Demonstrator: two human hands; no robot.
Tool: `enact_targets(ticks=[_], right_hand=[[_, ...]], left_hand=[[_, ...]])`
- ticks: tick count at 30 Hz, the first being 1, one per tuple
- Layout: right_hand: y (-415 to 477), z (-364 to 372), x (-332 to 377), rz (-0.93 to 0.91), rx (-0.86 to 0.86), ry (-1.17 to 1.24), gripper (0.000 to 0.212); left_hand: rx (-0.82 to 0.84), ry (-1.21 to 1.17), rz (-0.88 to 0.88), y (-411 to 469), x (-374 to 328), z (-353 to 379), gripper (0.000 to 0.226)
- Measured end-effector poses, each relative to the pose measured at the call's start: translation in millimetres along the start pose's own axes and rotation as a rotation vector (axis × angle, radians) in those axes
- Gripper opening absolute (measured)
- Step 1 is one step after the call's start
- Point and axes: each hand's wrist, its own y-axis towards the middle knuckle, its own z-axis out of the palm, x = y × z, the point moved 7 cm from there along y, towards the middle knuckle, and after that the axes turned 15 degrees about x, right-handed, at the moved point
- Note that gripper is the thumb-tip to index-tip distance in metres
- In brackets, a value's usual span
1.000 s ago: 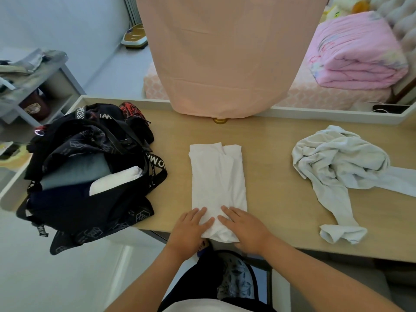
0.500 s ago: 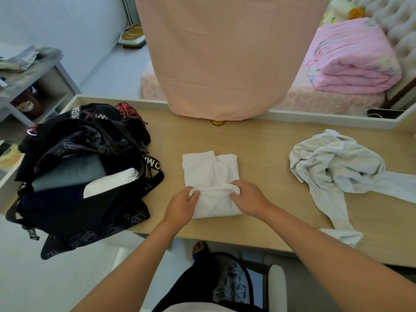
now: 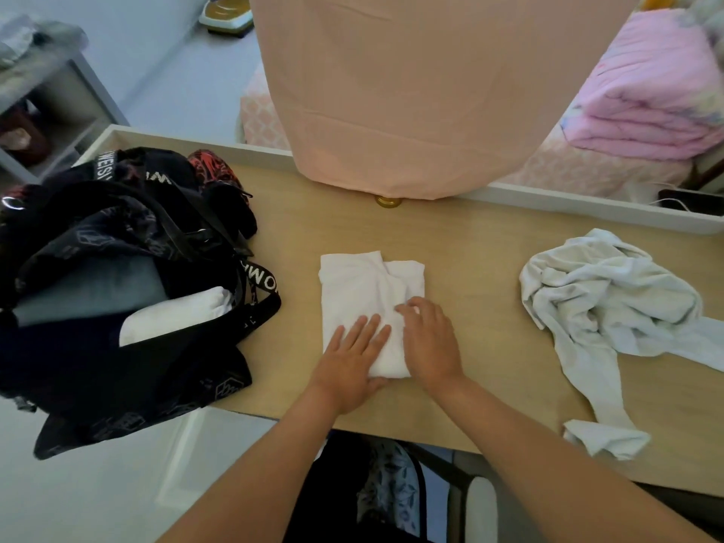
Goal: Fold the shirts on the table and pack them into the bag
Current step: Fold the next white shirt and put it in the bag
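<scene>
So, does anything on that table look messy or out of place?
Yes: the pale shirt on the right of the table lies crumpled, one sleeve trailing toward the near edge, not yet folded. The black bag on the left sags over the table's edge. The white shirt under the left hand and right hand looks neat.

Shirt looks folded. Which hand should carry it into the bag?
Left, probably. The left hand lies flat on the shirt on the side nearer the bag, which sits to the left; the right hand would have to cross over.
</scene>
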Motion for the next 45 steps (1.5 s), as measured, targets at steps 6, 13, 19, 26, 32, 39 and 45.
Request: enact_targets(ticks=[6, 13, 19, 26, 32, 39, 45], right_hand=[[-25, 50, -2, -0.276, 0.442, -0.068, 0.089], [-5, 33, -4, -0.122, 0.529, 0.017, 0.076], [0, -7, -21, 0.028, 0.622, 0.427, 0.012], [14, -17, -45, 0.235, 0.338, 0.704, 0.030], [39, 0, -54, 0.376, 0.208, 0.692, 0.030], [68, -9, -33, 0.310, 0.081, 0.184, 0.037], [65, 7, -12, -0.008, 0.405, 0.057, 0.086]], left_hand=[[0.006, -0.037, 0.062, 8, 8, -5, 0.092], [-0.058, -0.155, 0.081, -2, 14, -15, 0.083], [0.031, -0.502, 0.000, -17, 35, -71, 0.022], [-0.247, -0.799, -0.215, -13, 68, -89, 0.024], [-0.384, -0.094, -0.033, 11, 19, -81, 0.044], [-0.011, -0.257, -0.196, 47, 48, -47, 0.073], [0.016, -0.476, -0.246, 60, 81, -81, 0.078]])
